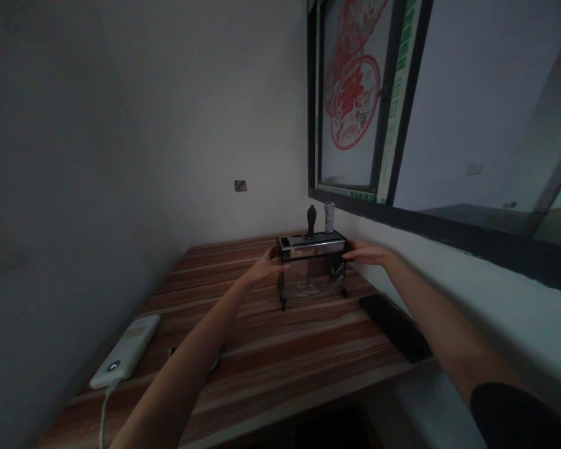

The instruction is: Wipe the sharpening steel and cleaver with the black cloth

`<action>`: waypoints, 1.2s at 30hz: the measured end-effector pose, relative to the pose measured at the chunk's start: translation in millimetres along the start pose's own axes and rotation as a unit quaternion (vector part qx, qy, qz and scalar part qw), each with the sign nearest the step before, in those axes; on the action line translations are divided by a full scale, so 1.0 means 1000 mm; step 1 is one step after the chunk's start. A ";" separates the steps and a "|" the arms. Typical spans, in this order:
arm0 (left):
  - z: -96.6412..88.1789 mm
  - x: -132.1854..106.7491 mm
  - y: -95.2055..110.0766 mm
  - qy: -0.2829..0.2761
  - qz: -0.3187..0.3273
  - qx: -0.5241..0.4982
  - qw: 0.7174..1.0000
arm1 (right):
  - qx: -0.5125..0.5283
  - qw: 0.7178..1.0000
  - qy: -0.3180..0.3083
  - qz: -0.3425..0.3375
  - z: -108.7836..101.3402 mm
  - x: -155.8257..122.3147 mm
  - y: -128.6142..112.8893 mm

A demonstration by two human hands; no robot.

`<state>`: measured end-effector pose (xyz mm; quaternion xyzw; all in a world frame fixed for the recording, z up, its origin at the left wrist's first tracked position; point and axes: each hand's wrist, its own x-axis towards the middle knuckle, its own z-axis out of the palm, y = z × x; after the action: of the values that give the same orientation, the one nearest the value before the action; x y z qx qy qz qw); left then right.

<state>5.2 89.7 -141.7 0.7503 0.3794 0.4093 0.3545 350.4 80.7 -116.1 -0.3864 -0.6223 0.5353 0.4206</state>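
A small metal rack (311, 248) with dark legs stands at the far side of a wooden table (280, 349). A dark knobbed handle (311, 221) rises from its top. My left hand (267, 265) grips the rack's left end with its fingers curled round it. My right hand (367, 252) is pressed against the rack's right end. Both arms reach forward across the table. Something clear lies under the rack; I cannot make it out.
A white power bank (127, 350) with a cable lies at the table's left edge. A black phone (394, 326) lies at the right edge. A small can (329, 216) stands on the sill behind the rack. A window with a red paper cutting (353, 87) is at the upper right.
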 end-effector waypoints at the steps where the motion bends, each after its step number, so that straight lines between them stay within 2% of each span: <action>1: -0.001 -0.001 0.002 -0.006 0.001 -0.005 1.000 | 0.015 1.000 -0.001 0.005 -0.001 0.002 0.001; 5: -0.002 -0.002 0.006 -0.013 -0.002 -0.024 1.000 | 0.032 0.999 -0.004 0.017 -0.008 0.009 0.008; 9: -0.002 0.001 0.003 -0.005 0.000 -0.049 0.999 | 0.010 1.000 -0.008 0.001 -0.014 0.015 0.014; 14: -0.003 0.005 -0.005 0.004 0.004 -0.071 0.997 | -0.027 0.998 -0.053 -0.011 -0.021 0.022 0.020; 17: -0.008 0.005 -0.008 0.005 0.006 -0.080 0.997 | -0.037 0.997 -0.059 -0.024 -0.021 0.024 0.021; 20: -0.021 0.005 -0.007 0.004 0.011 -0.088 0.996 | -0.044 0.997 -0.047 -0.033 -0.012 0.028 0.015; 23: -0.043 0.001 -0.002 0.002 0.018 -0.090 0.996 | -0.054 0.996 -0.042 -0.063 0.005 0.036 0.003; 27: -0.086 -0.016 0.005 -0.003 0.018 -0.078 0.997 | -0.094 0.987 -0.057 -0.120 0.039 0.052 -0.012; 36: -0.183 -0.094 0.006 0.002 -0.026 -0.028 0.999 | -0.156 0.963 -0.088 -0.200 0.149 0.093 -0.011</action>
<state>-190.4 47.2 -93.5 0.7289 0.3876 0.4123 0.3853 178.6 114.8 -105.6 -0.2663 -0.7972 0.3682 0.3974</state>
